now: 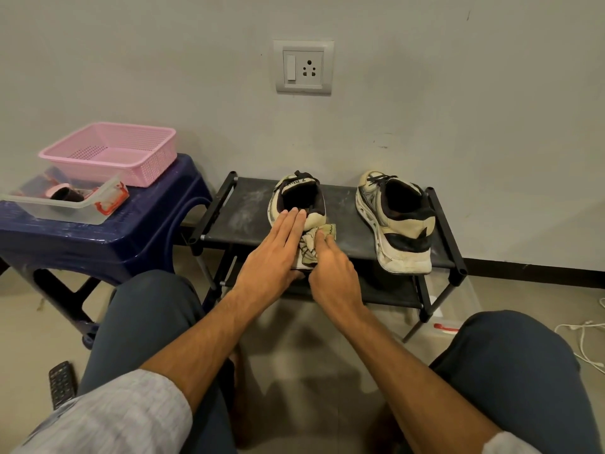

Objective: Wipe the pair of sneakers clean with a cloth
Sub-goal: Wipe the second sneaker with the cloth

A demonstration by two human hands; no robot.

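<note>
Right now my left hand [275, 253] lies flat, fingers [292, 220] straight, on the heel of one sneaker [296, 194] atop the shoe rack [242, 221]. My right hand [330, 273] bunches the cloth [311, 245] against that heel. The second sneaker [396, 217] sits apart beside it.

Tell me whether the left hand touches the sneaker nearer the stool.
Touching. Head view: the left hand lays straight fingers flat on that sneaker, at its heel collar.

Both hands [271, 257] [330, 270] press cloth [311, 247] against left sneaker [296, 198].
</note>
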